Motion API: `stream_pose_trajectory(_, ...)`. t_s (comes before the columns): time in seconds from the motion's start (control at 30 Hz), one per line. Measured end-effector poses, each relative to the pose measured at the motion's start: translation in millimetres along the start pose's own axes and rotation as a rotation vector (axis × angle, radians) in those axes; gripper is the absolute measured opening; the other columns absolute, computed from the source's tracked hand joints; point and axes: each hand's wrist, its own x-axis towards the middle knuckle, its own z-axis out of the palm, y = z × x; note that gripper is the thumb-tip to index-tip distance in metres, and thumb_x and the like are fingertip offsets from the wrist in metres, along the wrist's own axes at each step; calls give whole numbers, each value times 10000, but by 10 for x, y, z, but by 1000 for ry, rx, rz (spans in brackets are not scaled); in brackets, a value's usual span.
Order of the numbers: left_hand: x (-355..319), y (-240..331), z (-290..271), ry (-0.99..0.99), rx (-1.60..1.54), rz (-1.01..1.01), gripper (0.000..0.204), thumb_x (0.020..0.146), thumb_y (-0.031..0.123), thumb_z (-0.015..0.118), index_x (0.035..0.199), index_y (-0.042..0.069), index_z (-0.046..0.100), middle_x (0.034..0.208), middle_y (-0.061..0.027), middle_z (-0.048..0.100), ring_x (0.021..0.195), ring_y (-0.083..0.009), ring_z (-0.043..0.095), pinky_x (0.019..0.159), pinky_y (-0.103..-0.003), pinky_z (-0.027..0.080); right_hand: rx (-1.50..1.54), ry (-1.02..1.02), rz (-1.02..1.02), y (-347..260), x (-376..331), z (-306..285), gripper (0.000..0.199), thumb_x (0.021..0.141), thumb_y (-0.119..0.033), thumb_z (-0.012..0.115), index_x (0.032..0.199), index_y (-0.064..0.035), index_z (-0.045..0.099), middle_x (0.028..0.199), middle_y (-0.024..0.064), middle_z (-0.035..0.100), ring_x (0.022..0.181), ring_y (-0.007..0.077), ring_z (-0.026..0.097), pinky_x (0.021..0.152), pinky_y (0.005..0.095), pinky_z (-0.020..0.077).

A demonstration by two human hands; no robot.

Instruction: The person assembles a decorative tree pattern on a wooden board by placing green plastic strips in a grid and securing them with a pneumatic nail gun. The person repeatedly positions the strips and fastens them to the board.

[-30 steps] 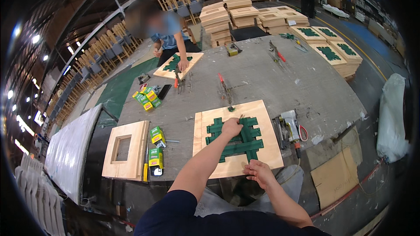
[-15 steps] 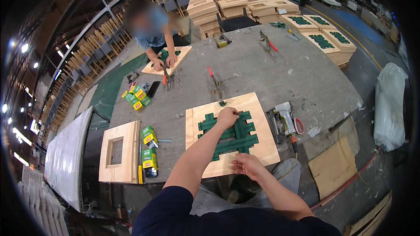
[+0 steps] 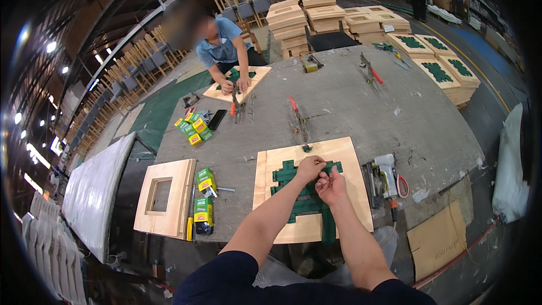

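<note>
Nearest the camera, two bare forearms in dark short sleeves reach up from the lower edge onto a light wooden panel (image 3: pixel 350 192) lying flat at the near edge of the grey desk (image 3: pixel 350 107). A dark green cut-out shape (image 3: pixel 299 200) lies on the middle of that panel. The left hand (image 3: pixel 310 168) rests on the upper part of the green shape with its fingers curled down, and the right hand (image 3: pixel 331 186) sits just beside it, touching it, fingers bent toward the same spot; both hands look pinched together on something small, but what they grip is too small to tell.

Just right of the panel lies a pale power tool (image 3: pixel 387 172) beside red-handled scissors (image 3: pixel 402 185). To the left stand small green and yellow boxes (image 3: pixel 204 195), and beyond them a wooden frame with a square opening (image 3: pixel 165 196) overhangs the desk's left edge.

Further up the desk a red-handled clamp (image 3: pixel 298 117) lies above the panel, and more green and yellow boxes (image 3: pixel 193 125) cluster near a dark phone (image 3: pixel 217 119).

At the far edge another person in a blue shirt (image 3: pixel 223 42) bends over a second wooden panel (image 3: pixel 238 83), both hands on it. Behind stand stacks of wooden panels (image 3: pixel 307 20).
</note>
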Motion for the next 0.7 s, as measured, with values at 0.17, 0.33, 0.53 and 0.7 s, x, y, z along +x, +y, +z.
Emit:
stream_pose_trajectory(0.17,89,38,6,53,39,-140,347,864,350,744,1041,54,774,940,-138,771,868,-282,747,802,-405,585,207,-46,32,-69,219,100,537,1061,-570,453,934,-55,529,684,-2,518,522,132,480,551,294,456)
stream_pose_trajectory(0.33,240,299,214,-51,111,-208,270,861,323,741,1033,120,790,932,-110,779,869,-260,755,803,-407,585,32,-33,3,-333,100,-40,502,1039,-556,527,973,-59,551,713,-3,572,556,146,552,563,299,495)
stream_pose_trajectory(0.53,413,-146,-158,44,-334,-305,186,911,219,683,921,33,688,677,-72,647,560,-194,617,489,-376,476,-868,5,-129,270,-745,-40,415,1027,-287,641,1367,-55,587,874,62,684,653,173,658,615,314,539)
stream_pose_trajectory(0.7,447,148,-164,-25,-549,-277,141,1016,118,594,1142,57,605,754,-55,640,519,-152,556,434,-315,389,-1373,13,-342,408,-1029,-389,362,994,-206,671,1292,-3,647,820,74,693,683,149,677,635,294,534)
